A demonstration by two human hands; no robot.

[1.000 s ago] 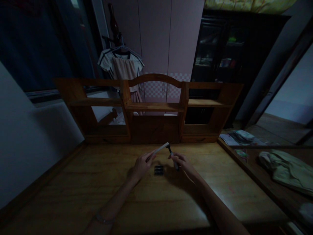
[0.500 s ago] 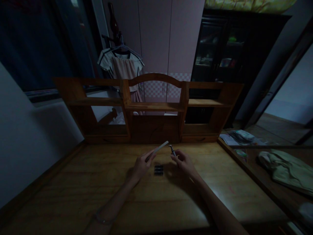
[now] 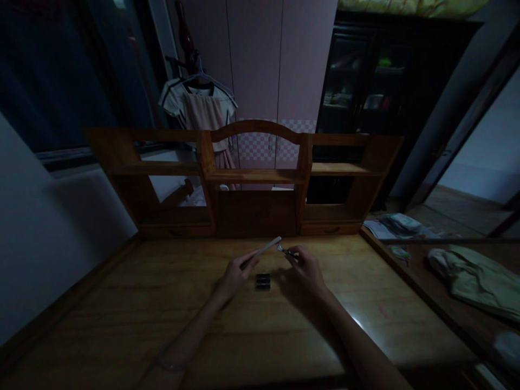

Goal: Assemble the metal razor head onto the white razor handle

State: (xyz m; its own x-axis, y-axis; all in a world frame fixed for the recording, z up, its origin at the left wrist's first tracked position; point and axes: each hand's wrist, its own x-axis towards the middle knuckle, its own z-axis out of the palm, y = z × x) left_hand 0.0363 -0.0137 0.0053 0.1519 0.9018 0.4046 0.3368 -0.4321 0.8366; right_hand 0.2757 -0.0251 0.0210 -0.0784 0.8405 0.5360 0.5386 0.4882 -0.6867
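Observation:
My left hand (image 3: 236, 273) is closed on the lower end of a thin grey stick (image 3: 268, 247), which slants up to the right above the desk. In my right hand (image 3: 307, 265) is a small dark tool (image 3: 290, 253) with a shiny, bent metal tip pointing left. That tip is close to the stick's upper end; whether they touch is unclear. Between and below my hands, a small black object with several bars (image 3: 262, 281) lies on the wooden desk (image 3: 170, 303).
A wooden shelf unit (image 3: 255, 176) stands along the desk's back edge. To the right, beyond the desk's raised edge, lie papers and a plastic bag (image 3: 400, 223) and a pale green cloth (image 3: 479, 279). Clothes (image 3: 203, 108) hang behind the shelf.
The dark tool has turned from pointing steeply upward to nearly level, and its tip is nearer the stick's end. My left hand has barely moved.

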